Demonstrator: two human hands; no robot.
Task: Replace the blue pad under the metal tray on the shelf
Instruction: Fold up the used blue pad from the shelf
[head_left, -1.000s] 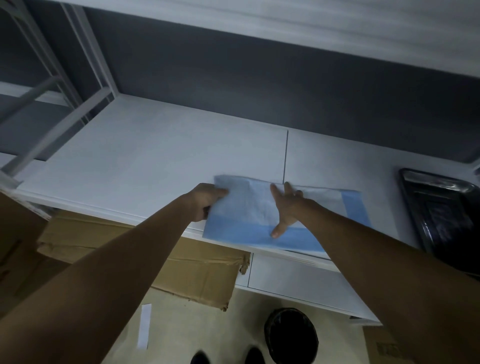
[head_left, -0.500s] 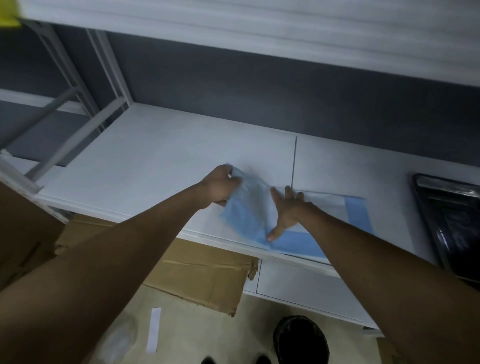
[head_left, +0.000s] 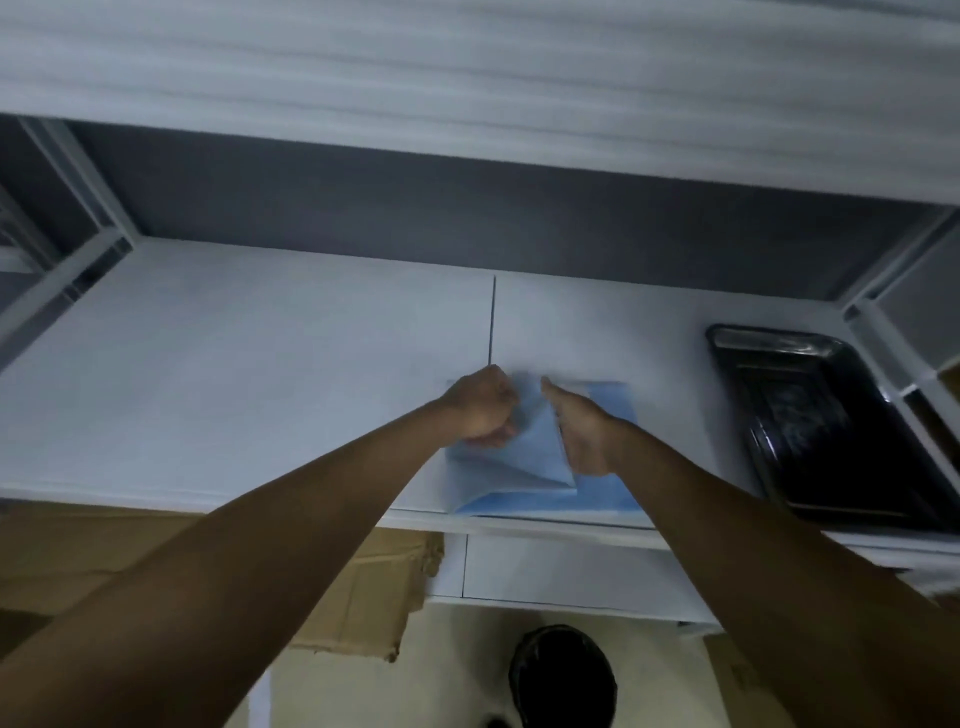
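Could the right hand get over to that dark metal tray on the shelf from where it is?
Probably yes. The right hand rests on the blue pad, and only bare white shelf lies between it and the metal tray; nothing stands between them.

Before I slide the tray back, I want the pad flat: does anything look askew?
Yes. The blue pad is folded over on itself, its left part held up by the left hand, and its front edge overhangs the shelf. The metal tray sits apart at right.

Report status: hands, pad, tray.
Left hand grips a fold of the blue pad; right hand presses it flat. Pad half-folded at shelf edge. Metal tray apart, right, nothing between.
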